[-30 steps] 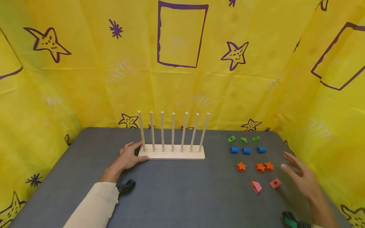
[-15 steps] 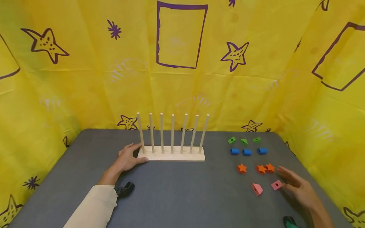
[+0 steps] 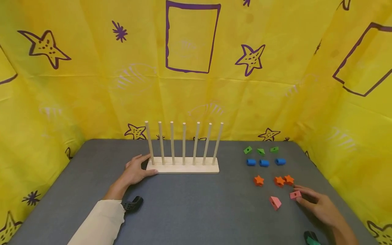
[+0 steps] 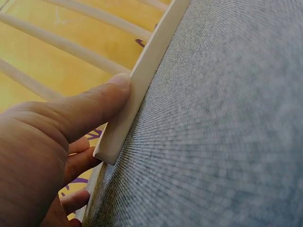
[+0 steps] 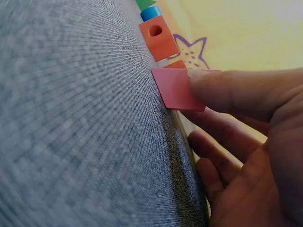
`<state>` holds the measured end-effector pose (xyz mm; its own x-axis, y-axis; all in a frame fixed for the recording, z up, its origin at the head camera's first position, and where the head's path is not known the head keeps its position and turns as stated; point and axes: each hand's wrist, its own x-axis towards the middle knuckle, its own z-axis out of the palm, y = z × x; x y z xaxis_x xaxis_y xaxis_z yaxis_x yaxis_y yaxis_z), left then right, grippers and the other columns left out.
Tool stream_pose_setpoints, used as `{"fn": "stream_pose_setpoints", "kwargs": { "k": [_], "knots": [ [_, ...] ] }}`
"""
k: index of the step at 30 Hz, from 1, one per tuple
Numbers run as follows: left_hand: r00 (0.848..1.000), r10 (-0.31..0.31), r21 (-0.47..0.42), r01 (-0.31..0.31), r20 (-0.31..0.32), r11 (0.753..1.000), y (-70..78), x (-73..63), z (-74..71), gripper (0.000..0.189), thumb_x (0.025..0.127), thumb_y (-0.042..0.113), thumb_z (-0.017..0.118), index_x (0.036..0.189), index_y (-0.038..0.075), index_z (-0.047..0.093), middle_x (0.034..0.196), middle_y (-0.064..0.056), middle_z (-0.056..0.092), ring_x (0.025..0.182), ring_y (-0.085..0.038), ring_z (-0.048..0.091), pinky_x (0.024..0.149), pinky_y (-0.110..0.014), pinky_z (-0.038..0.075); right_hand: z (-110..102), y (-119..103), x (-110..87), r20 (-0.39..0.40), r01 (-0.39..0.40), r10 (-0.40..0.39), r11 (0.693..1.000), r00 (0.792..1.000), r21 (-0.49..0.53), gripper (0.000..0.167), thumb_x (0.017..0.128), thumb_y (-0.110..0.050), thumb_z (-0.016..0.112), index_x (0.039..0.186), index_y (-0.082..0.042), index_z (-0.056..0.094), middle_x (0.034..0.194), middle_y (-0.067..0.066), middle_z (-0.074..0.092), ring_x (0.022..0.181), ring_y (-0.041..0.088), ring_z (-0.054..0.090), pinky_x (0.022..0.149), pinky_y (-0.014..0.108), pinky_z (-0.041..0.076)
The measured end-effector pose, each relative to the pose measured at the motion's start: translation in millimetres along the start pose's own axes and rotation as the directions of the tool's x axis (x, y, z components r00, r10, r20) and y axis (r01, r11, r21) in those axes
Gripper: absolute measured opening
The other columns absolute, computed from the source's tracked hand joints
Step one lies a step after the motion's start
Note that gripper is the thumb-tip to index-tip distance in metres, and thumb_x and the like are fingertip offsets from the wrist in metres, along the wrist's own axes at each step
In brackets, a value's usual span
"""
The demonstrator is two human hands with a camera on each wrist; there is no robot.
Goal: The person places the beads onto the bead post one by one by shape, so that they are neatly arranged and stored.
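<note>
Right grip (image 3: 320, 206) has a pink block (image 3: 293, 195) pinched between thumb and fingers; left grip (image 3: 136, 171) is holding the wooden rack (image 3: 183, 168) by its left end, thumb in front, fingers behind.

Biggest thing first: the bench (image 3: 190, 211) has a cloth-looking top, so a block dragged instead of lifted might snag and roll out of the pinch. Can't really tell if the pink one is off the surface.

Next, the rack. It's upright toward the back, held at one end only, so a knock on the far end could swivel it. The seven pegs (image 3: 184, 143) look bare and pretty close together, so a sloppy approach could clip one.

Now the little stuff. The pinched block has slanted sides, and the thumb sits flat on one face, so it could twist or squirt out if squeezed unevenly. Its twin, the loose pink block (image 3: 275, 203), lies nearby. The orange stars (image 3: 279, 181) are the bigger worry, with one right by the fingertips: easy to bump. Blue cylinders (image 3: 264, 163) could roll if nudged; green wedges (image 3: 261, 151) seem safest.
</note>
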<state>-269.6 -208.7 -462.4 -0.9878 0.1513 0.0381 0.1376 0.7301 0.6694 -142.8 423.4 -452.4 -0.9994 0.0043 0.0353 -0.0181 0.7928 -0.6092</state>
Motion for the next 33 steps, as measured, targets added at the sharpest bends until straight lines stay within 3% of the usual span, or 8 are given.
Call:
{"fn": "stream_pose_setpoints", "kwargs": {
  "k": [1, 3, 7, 11, 15, 22, 29, 33],
  "knots": [
    [1.0, -0.001, -0.001, 0.001, -0.001, 1.0, 0.4, -0.2, -0.3, 0.091, 0.076, 0.049, 0.079, 0.145, 0.001, 0.042, 0.142, -0.036, 0.032, 0.134, -0.054, 0.016, 0.099, -0.07, 0.009, 0.5, -0.8, 0.1, -0.006, -0.025, 0.025, 1.0, 1.0, -0.007, 0.052, 0.092, -0.041, 0.065, 0.129, -0.006, 0.061, 0.129, 0.018, 0.058, 0.113, 0.015, 0.052, 0.086, 0.046, 0.045],
    [1.0, -0.005, 0.0, 0.005, -0.001, 1.0, 0.7, -0.4, -0.9, 0.091, 0.076, 0.049, 0.079, 0.145, 0.001, 0.041, 0.143, -0.036, 0.031, 0.134, -0.054, 0.016, 0.099, -0.07, 0.009, 1.1, -2.6, -0.3, -0.035, -0.039, 0.04, 0.999, 0.999, 0.017, 0.051, 0.093, -0.04, 0.064, 0.129, -0.004, 0.061, 0.125, 0.018, 0.06, 0.107, 0.012, 0.056, 0.083, 0.032, 0.048],
    [1.0, -0.008, 0.002, 0.008, 0.008, 1.0, 1.1, 0.0, -0.4, 0.092, 0.076, 0.05, 0.078, 0.145, 0.001, 0.041, 0.143, -0.036, 0.031, 0.134, -0.054, 0.015, 0.099, -0.07, 0.008, -1.2, -11.0, -3.4, -0.116, -0.03, 0.042, 0.994, 0.992, 0.105, 0.045, 0.093, -0.034, 0.065, 0.124, -0.001, 0.062, 0.113, 0.011, 0.066, 0.091, -0.008, 0.055, 0.071, 0.013, 0.045],
    [1.0, -0.02, -0.002, 0.02, 0.014, 1.0, 0.8, -0.7, 0.2, 0.092, 0.077, 0.049, 0.078, 0.146, 0.001, 0.04, 0.144, -0.036, 0.029, 0.134, -0.055, 0.014, 0.099, -0.07, 0.008, -5.6, -24.4, -3.5, -0.147, -0.005, 0.023, 0.992, 0.989, 0.124, 0.043, 0.094, -0.035, 0.064, 0.123, -0.003, 0.062, 0.107, 0.003, 0.067, 0.088, -0.006, 0.058, 0.07, 0.013, 0.046],
    [1.0, -0.025, -0.005, 0.025, 0.015, 1.0, 0.6, -0.8, -0.2, 0.092, 0.077, 0.049, 0.078, 0.146, 0.001, 0.04, 0.144, -0.037, 0.029, 0.134, -0.055, 0.014, 0.099, -0.07, 0.009, -9.5, -37.7, -0.7, -0.159, 0.104, -0.08, 0.983, 0.984, 0.149, 0.038, 0.097, -0.024, 0.061, 0.125, 0.001, 0.059, 0.103, 0.005, 0.069, 0.088, 0.002, 0.063, 0.072, 0.015, 0.048],
    [1.0, -0.017, -0.014, 0.017, 0.012, 1.0, -0.3, 0.8, -2.1, 0.092, 0.077, 0.048, 0.078, 0.145, 0.0, 0.04, 0.145, -0.037, 0.026, 0.133, -0.057, 0.013, 0.098, -0.071, 0.01, -17.5, -77.7, 7.6, -0.212, 0.28, -0.236, 0.937, 0.948, 0.209, 0.042, 0.096, -0.005, 0.06, 0.136, -0.001, 0.049, 0.103, 0.005, 0.069, 0.089, 0.007, 0.066, 0.075, 0.015, 0.048],
    [1.0, -0.003, 0.002, 0.003, 0.007, 1.0, -1.8, 0.7, -1.9, 0.089, 0.079, 0.045, 0.078, 0.145, 0.0, 0.04, 0.144, -0.037, 0.027, 0.133, -0.056, 0.014, 0.099, -0.071, 0.01, -23.9, -123.6, 14.6, -0.275, 0.327, -0.256, 0.911, 0.927, 0.251, 0.024, 0.09, -0.003, 0.067, 0.114, -0.002, 0.063, 0.093, 0.007, 0.071, 0.083, 0.014, 0.069, 0.071, 0.019, 0.051],
    [1.0, 0.006, 0.001, -0.006, 0.008, 1.0, -0.2, 0.6, -0.6, 0.087, 0.079, 0.044, 0.078, 0.145, 0.0, 0.041, 0.143, -0.036, 0.03, 0.134, -0.054, 0.015, 0.099, -0.07, 0.009, -26.5, -141.9, 16.5, -0.263, 0.362, -0.295, 0.895, 0.918, 0.261, 0.029, 0.09, -0.001, 0.066, 0.119, -0.001, 0.063, 0.093, 0.01, 0.07, 0.082, 0.014, 0.069, 0.071, 0.021, 0.052]
  ]
}}
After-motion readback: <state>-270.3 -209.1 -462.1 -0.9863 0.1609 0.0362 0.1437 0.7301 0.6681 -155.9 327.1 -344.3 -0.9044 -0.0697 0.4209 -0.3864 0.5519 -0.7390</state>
